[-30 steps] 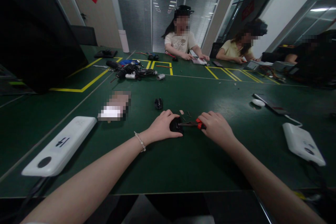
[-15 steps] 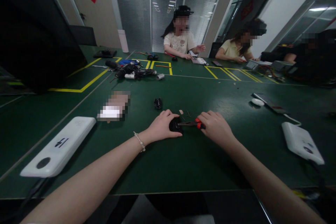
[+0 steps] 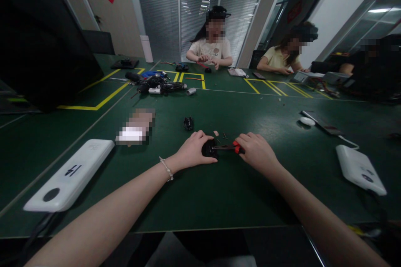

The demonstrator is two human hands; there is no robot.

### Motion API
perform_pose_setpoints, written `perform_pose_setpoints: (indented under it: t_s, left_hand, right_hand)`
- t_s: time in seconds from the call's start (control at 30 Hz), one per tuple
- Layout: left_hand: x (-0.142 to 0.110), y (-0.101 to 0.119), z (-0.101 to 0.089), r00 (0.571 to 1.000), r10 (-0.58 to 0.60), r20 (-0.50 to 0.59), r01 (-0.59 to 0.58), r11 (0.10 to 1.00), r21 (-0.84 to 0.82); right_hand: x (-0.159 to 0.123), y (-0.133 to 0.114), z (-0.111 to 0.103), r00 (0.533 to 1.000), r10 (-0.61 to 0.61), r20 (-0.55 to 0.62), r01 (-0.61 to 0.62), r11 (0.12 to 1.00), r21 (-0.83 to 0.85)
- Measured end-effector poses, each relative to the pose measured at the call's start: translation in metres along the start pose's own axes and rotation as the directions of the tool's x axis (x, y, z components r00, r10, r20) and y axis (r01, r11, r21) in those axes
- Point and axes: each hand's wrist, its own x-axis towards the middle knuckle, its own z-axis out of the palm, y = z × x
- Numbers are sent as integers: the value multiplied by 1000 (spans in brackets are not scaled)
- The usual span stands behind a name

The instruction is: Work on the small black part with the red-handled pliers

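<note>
My left hand (image 3: 196,149) is closed around a small black plastic part (image 3: 209,148), holding it against the green table, thumb on the near side and fingers on the far side. My right hand (image 3: 256,150) grips red-and-black handled pliers (image 3: 230,147). Their long, thin jaws point left and reach into the black part; what they pinch there is too small to make out. Just beyond the pliers lie a small pinkish piece (image 3: 216,133) and a few thin pins (image 3: 224,135). Farther off, a black lump-like part (image 3: 188,123) rests by itself.
A white power bank (image 3: 70,175) lies at left, another white device (image 3: 360,169) at right. A blurred-out phone-like object (image 3: 136,127) sits left of my hands. Back left is a pile with a black drill-like tool (image 3: 150,83). Co-workers sit across the table (image 3: 175,200).
My hands, the pliers and the black part look almost unmoved. Across the table, the co-worker in the middle has drawn both hands back toward the body, away from the white device.
</note>
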Motion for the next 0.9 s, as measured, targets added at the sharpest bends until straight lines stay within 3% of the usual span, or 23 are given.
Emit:
perform_pose_setpoints:
  t_s: [0.9]
  left_hand:
    - [-1,-1,0,1000,17,-9,-16,1000,8]
  right_hand:
    - [1,-1,1,1000,2,5,-2,1000,-11]
